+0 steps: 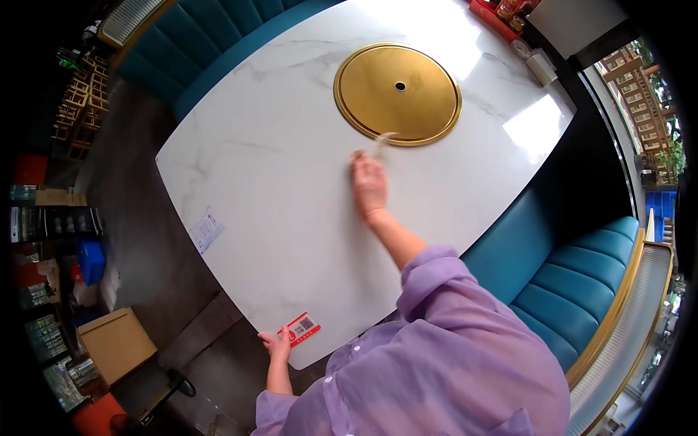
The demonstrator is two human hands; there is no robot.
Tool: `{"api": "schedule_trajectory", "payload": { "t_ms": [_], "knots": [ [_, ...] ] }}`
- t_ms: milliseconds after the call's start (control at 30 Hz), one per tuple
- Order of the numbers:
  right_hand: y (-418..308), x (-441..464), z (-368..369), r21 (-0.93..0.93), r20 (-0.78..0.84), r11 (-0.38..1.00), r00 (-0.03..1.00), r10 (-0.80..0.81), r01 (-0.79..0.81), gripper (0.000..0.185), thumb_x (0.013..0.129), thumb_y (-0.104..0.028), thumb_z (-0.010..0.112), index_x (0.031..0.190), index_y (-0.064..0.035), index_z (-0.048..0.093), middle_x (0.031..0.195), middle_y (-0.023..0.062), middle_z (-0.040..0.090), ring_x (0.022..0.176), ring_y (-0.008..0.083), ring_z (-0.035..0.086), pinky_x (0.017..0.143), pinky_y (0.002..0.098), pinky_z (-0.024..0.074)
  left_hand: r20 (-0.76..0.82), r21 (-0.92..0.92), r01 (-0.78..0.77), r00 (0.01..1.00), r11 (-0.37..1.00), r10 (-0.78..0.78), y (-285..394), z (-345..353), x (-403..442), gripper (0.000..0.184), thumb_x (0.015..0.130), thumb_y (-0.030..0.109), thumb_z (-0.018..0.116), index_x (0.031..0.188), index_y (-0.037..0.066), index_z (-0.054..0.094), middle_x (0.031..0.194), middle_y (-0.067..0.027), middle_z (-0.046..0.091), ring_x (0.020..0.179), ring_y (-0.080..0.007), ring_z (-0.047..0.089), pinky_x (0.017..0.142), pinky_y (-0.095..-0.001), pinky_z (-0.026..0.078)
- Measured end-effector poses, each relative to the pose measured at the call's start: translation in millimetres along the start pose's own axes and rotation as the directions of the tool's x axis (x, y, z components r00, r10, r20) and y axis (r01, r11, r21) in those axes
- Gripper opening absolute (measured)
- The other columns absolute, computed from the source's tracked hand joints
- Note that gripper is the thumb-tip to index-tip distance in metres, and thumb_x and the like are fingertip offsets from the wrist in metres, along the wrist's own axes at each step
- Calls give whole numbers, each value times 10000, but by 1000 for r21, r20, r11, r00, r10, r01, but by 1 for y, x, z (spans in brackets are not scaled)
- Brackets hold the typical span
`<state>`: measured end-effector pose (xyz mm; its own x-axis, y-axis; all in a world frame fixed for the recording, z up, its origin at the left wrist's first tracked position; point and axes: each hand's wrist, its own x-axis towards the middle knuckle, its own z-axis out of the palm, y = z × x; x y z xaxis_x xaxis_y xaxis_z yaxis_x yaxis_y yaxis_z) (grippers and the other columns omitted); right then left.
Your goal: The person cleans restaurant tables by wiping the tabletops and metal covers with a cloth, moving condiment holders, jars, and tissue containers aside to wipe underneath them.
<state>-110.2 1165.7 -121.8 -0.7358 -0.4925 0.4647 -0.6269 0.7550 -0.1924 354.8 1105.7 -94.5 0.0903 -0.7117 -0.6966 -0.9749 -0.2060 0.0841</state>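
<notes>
R hand (369, 187): grips pale item (381, 147) (blurred) nr gold disc (398, 100) | L hand (278, 347): open, at QR card (304, 328)

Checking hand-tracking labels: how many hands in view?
2. The right hand is over the white table, on the near side of the gold disc, blurred. The left hand is at the table's edge, at one end of the red card. No others show.

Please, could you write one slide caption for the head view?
Right hand and a blurred pale item near the gold disc on a white table; left hand at a red QR card.
</notes>
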Motion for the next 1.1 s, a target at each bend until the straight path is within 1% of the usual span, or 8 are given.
{"api": "schedule_trajectory", "payload": {
  "t_ms": [200, 433, 600, 733, 867, 933, 1000, 1100],
  "knots": [
    [-19, -4, 6, 78, 126, 959, 952, -280, 272, 326, 821, -151, 533, 1140, -93, 563, 1147, 78, 551, 1123, 244, 503, 903, 374, 415, 5, -11, -22, 1000, 1000, 22, -3, -1, 2, 1140, 782, 623, 564, 1410, -54, -104, 1452, -344, 68, 1353, -432, 182, 1093, -402, 252],
    [255, -22, -49, -161, -93, 857, 872, 480, -489, 267, 888, -104, 433, 1103, -29, 572, 1105, 125, 573, 1063, 297, 504, 981, 410, 364, 6, -43, -46, 999, 998, 46, 5, -3, -8, 1143, 779, 630, 562, 1413, -43, -110, 1446, -361, 44, 1361, -436, 154, 1097, -405, 240],
    [56, -101, -94, 209, 245, 974, 960, -133, 82, 392, 784, -12, 507, 1174, -27, 548, 1224, 141, 523, 1164, 328, 469, 1012, 419, 373, 14, -38, -27, 1000, 999, 28, 7, -4, -7, 1142, 785, 642, 545, 1410, -43, -122, 1452, -356, 22, 1371, -430, 126, 1101, -418, 221],
    [-35, -184, -133, 649, 198, 574, 618, -761, 500, 404, 790, -105, 500, 1190, -122, 554, 1203, 60, 499, 1253, 265, 416, 1042, 405, 361, 28, -45, -29, 999, 999, 31, 11, -10, -4, 1130, 793, 647, 529, 1412, -42, -119, 1456, -349, 24, 1373, -426, 123, 1105, -415, 213],
    [70, -142, -124, 266, 317, 887, 835, -449, 376, 380, 800, -144, 526, 1177, -118, 562, 1203, 82, 512, 1230, 271, 437, 1002, 433, 369, 68, -25, -43, 997, 999, 45, 6, -13, -7, 1122, 796, 646, 529, 1416, -35, -113, 1467, -322, 52, 1370, -404, 157, 1100, -415, 236],
    [156, -109, -132, -7, 220, 1000, 975, -9, 10, 355, 807, -74, 495, 1155, -86, 565, 1155, 102, 548, 1149, 296, 486, 943, 396, 410, 47, -14, -70, 996, 997, 70, 0, -10, -2, 1112, 799, 651, 516, 1420, -28, -108, 1460, -332, 70, 1363, -413, 168, 1092, -414, 250],
    [250, -108, -116, -331, -71, 891, 950, 304, -310, 299, 880, -109, 434, 1152, -64, 551, 1143, 110, 563, 1079, 291, 508, 947, 398, 395, 38, 2, -79, 996, 997, 79, -3, -8, 1, 1084, 802, 640, 518, 1430, -18, -70, 1464, -321, 85, 1360, -411, 180, 1086, -426, 256],
    [256, -96, -111, -254, 37, 760, 779, 626, -599, 280, 893, -90, 427, 1145, -37, 536, 1172, 121, 549, 1051, 285, 498, 924, 377, 403, -69, 97, -84, 993, 992, 91, 13, -11, -12, 1016, 810, 610, 525, 1446, 0, 19, 1471, -295, 121, 1354, -405, 205, 1073, -455, 267]
  ]
}}
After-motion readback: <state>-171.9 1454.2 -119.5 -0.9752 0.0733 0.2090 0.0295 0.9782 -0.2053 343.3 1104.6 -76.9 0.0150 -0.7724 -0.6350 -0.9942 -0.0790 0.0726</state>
